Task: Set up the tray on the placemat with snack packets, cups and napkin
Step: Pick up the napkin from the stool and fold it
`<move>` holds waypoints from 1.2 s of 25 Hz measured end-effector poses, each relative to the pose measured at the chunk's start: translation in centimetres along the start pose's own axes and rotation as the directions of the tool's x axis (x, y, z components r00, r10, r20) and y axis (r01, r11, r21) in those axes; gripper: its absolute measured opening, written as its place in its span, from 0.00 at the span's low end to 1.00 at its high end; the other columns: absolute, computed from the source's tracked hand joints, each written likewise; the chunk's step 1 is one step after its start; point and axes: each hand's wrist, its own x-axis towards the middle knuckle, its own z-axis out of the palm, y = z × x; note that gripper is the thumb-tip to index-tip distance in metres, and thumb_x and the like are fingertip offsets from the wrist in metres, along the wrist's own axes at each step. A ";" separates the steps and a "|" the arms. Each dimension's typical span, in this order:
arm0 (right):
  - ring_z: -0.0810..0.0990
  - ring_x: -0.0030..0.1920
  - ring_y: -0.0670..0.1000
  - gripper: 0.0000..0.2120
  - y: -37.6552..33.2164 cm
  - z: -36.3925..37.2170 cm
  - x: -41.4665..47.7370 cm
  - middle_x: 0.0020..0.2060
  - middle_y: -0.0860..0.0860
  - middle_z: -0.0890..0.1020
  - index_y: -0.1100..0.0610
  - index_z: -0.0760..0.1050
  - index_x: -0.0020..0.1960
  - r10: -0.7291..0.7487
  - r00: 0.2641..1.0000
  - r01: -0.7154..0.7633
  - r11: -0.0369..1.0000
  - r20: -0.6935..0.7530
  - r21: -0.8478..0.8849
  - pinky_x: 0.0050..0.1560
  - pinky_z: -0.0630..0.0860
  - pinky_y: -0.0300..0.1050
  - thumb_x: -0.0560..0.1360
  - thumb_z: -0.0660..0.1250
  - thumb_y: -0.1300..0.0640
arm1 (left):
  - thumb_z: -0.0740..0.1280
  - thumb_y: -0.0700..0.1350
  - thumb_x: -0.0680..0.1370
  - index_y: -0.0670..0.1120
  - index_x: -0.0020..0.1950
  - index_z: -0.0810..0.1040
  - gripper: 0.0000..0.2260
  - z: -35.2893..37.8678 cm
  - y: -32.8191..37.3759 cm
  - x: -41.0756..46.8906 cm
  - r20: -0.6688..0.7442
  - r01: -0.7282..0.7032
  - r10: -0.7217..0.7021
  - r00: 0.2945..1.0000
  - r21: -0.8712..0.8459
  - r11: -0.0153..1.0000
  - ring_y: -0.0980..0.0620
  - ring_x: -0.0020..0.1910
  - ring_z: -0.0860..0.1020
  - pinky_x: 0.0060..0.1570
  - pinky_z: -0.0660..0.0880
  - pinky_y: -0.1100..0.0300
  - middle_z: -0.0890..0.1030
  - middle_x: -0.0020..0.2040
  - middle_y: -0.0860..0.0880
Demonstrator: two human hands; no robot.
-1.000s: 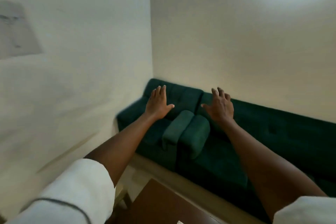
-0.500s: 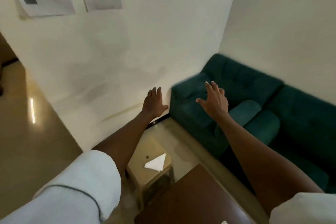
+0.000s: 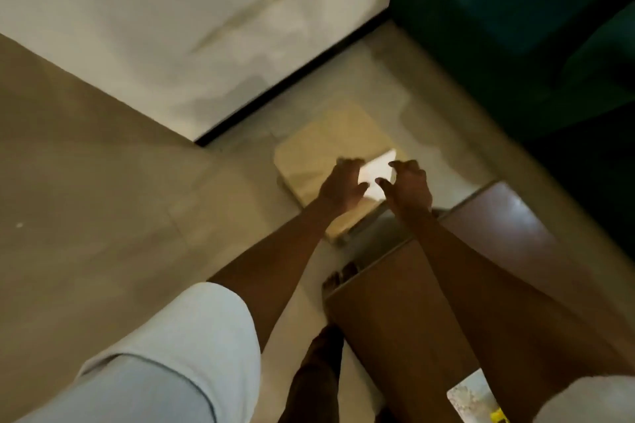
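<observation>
A white folded napkin (image 3: 377, 169) lies on a low cream stool (image 3: 319, 151) standing on the floor. My left hand (image 3: 342, 186) hovers just left of the napkin with fingers spread. My right hand (image 3: 407, 187) hovers just right of it, fingers curled and apart. Neither hand holds anything. The frame is blurred, so I cannot tell whether the fingertips touch the napkin. At the bottom right edge, a patterned corner of something flat (image 3: 472, 397) lies on the brown table (image 3: 405, 302); what it is I cannot tell.
A dark green sofa (image 3: 536, 27) fills the top right. A white wall (image 3: 192, 17) with a black skirting runs behind the stool. Beige floor tiles (image 3: 86, 182) spread to the left. My foot (image 3: 338, 280) shows beside the table edge.
The view swung down from the sofa and wall to the floor. Both hands dropped and came together over the stool on either side of the napkin.
</observation>
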 end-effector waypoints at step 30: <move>0.84 0.42 0.55 0.09 15.6 -25.4 -13.8 0.44 0.57 0.84 0.61 0.79 0.49 0.304 0.949 0.005 0.263 -0.087 0.965 0.39 0.83 0.49 0.73 0.78 0.62 | 0.72 0.40 0.76 0.43 0.64 0.80 0.16 -3.1 29.8 -7.1 0.131 -0.054 0.218 0.967 -0.732 0.680 0.44 0.54 0.84 0.55 0.83 0.48 0.85 0.56 0.44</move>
